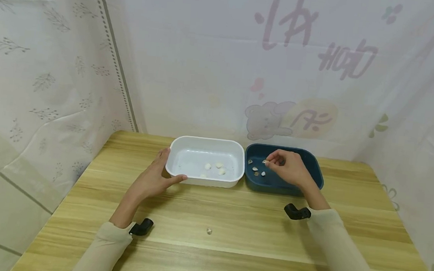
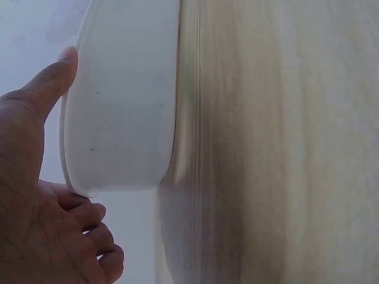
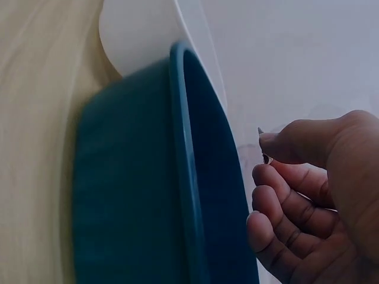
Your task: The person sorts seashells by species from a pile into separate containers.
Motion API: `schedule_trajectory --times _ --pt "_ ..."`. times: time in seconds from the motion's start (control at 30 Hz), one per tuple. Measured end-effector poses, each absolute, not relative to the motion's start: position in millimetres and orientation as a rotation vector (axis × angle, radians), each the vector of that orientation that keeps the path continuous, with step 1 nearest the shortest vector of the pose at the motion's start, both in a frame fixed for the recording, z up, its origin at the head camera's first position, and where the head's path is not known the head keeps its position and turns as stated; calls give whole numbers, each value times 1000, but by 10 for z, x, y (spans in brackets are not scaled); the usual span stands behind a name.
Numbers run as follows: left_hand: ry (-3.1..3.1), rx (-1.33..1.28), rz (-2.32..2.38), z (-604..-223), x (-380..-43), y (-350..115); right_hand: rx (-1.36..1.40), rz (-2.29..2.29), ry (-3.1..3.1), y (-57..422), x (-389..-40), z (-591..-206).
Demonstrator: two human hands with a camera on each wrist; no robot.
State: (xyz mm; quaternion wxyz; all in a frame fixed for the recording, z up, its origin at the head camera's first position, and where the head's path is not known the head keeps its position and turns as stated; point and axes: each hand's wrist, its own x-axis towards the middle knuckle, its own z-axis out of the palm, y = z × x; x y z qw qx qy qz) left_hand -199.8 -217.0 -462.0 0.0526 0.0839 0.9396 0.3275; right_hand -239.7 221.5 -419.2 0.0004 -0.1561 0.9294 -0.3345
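My left hand (image 1: pixel 153 177) holds the left end of a white plastic tray (image 1: pixel 204 182), thumb along the front rim and the other fingers at the end wall. In the left wrist view the thumb (image 2: pixel 56 80) lies on the tray's rim. Several pale shells (image 1: pixel 222 171) lie in the white tray. Over the dark blue tray (image 1: pixel 274 189) my right hand (image 1: pixel 290 166) pinches a small shell (image 1: pixel 265 161) between thumb and fingers; in the right wrist view the shell (image 3: pixel 266 158) shows partly behind the thumb. Several small shells (image 1: pixel 254 169) are on the blue tray's floor.
Both trays stand side by side near the back of the wooden table (image 1: pixel 245 251). One small shell (image 1: pixel 209 230) lies on the wood in front of them. Printed cloth (image 1: pixel 192 63) hangs behind and at the sides.
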Motion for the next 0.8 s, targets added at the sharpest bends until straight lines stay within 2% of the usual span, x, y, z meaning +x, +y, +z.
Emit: schedule_trajectory --times 0.37,0.8 --pt "2864 257 993 -4620 -1998 -2179 -371 -1007 2912 2254 -2620 -4236" --pt "2862 253 988 -4614 -2002 -2168 -256 -1002 2909 2273 -2716 -4290"
